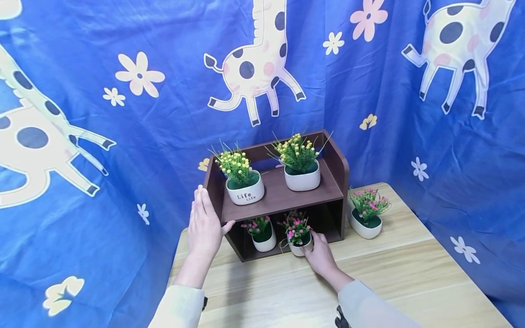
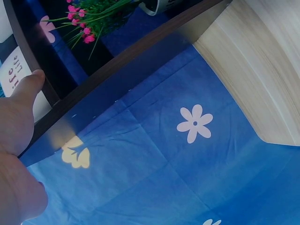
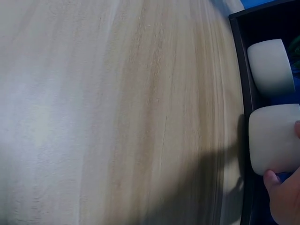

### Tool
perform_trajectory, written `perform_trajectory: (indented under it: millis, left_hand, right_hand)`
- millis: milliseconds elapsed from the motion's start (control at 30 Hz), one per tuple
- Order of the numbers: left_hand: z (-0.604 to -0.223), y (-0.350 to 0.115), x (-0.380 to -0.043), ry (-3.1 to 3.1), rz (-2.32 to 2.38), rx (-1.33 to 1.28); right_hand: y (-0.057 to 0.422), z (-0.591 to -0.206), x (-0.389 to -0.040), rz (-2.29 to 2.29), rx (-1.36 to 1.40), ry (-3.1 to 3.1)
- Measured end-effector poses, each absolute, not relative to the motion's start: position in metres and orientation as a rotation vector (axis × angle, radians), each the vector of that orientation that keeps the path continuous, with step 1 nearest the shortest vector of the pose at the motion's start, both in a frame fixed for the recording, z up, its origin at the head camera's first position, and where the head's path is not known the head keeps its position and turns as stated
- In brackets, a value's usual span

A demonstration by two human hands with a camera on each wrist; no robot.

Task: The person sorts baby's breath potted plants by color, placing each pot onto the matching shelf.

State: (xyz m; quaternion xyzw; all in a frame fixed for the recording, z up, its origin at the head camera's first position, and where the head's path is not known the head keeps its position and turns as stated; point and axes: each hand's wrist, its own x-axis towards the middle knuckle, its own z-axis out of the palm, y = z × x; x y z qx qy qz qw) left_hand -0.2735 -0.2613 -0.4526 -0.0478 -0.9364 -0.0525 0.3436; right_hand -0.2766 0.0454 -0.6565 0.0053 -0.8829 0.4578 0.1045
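Observation:
A dark brown two-level shelf (image 1: pixel 283 192) stands on the table. My left hand (image 1: pixel 203 224) lies with straight fingers along its left side. The left thumb (image 2: pixel 33 83) touches the front edge of the middle board. On the lower level my right hand (image 1: pixel 321 253) grips a white pot of pink flowers (image 1: pixel 301 248) between thumb and fingers. That pot (image 3: pixel 274 138) sits near the shelf's front edge in the right wrist view. To its left is another white pot with pink flowers (image 1: pixel 264 241). The upper level bears two white pots with yellow flowers, one lettered "Life" (image 1: pixel 246 193), the other plain (image 1: pixel 302 180).
Right of the shelf, another white pot with pink flowers (image 1: pixel 366 228) stands on the light wooden table (image 1: pixel 393 273). A blue curtain (image 1: pixel 172 127) printed with giraffes and flowers hangs behind and on both sides.

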Motion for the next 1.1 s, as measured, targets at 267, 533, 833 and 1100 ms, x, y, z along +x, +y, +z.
perform_trajectory:
  millis: [267,533,833,1100]
  left_hand:
    - [-0.449,-0.264,-0.272,-2.417,-0.125,-0.12]
    - [-0.45,-0.264,-0.273,-2.45,-0.125,-0.129]
    - [-0.452,-0.261,-0.274,-2.449,-0.127,-0.124]
    - [-0.453,-0.262,-0.273,-2.45,-0.11,-0.121]
  right_hand:
    - [0.032,-0.658,-0.289,1.355,0.02,-2.576]
    - [0.024,-0.655,-0.301,1.301,0.005,-2.595]
    - [0.022,-0.653,-0.311,1.322,-0.055,-2.624]
    - [0.025,-0.652,-0.313,1.381,-0.077,-2.621]
